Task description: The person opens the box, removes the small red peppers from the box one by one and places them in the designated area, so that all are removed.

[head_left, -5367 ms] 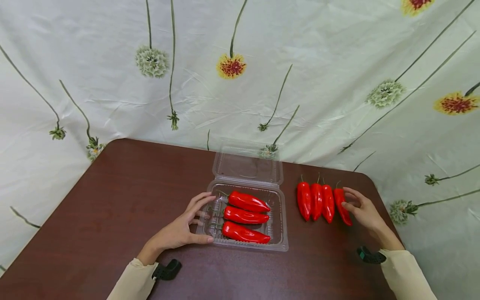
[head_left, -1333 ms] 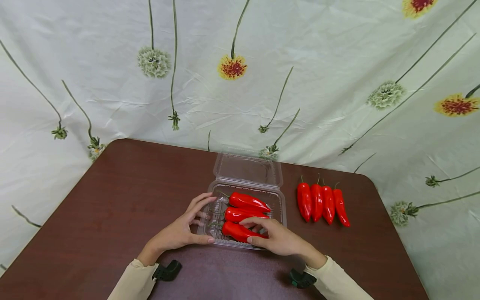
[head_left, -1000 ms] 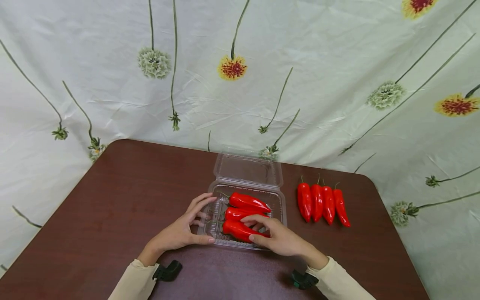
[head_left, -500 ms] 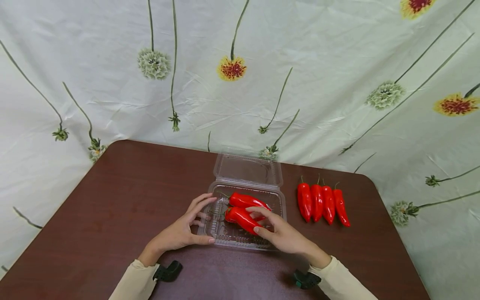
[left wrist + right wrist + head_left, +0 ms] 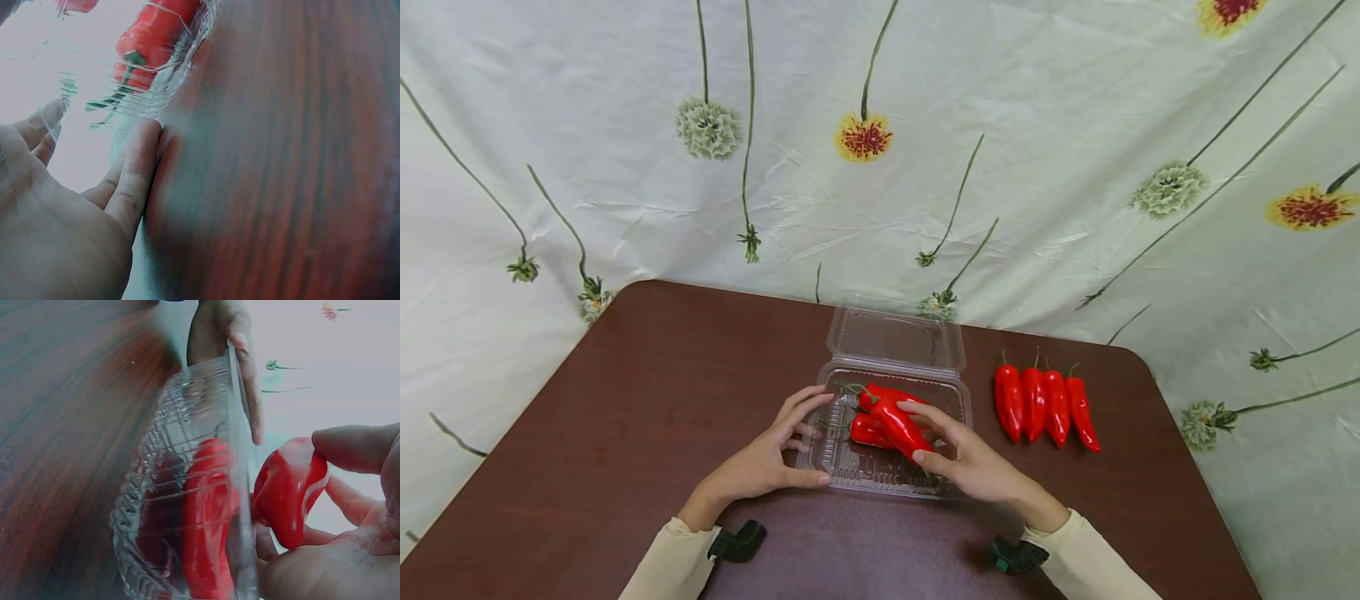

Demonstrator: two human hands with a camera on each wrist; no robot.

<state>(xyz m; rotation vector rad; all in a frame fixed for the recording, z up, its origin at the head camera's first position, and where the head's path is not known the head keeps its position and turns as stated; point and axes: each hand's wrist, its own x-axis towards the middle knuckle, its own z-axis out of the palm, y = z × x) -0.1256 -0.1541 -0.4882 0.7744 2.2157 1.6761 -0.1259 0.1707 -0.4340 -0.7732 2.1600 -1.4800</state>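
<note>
My right hand [image 5: 973, 467] pinches a red pepper [image 5: 898, 421] between thumb and fingers. In the right wrist view this pepper [image 5: 290, 487] is up above the rim of a clear plastic clamshell container [image 5: 967, 429]. It slants across two other red peppers inside: one toward the back [image 5: 897, 393], the other in the middle [image 5: 867, 432], partly covered. My left hand [image 5: 771, 454] rests at the container's left side, thumb by the front corner and fingers spread along the edge. The left wrist view shows those straight fingers against the ribbed wall [image 5: 150, 103].
The container's lid [image 5: 895, 340] lies folded back behind it. On the right of the brown table [image 5: 700, 358], several red peppers [image 5: 1033, 404] lie in a row, stems pointing away. A flower-printed cloth [image 5: 1037, 167] hangs behind the table.
My right hand came from the rightmost table pepper to the container, gripped the front pepper there, then lifted it up and back over the other two. The left hand stays in place.
</note>
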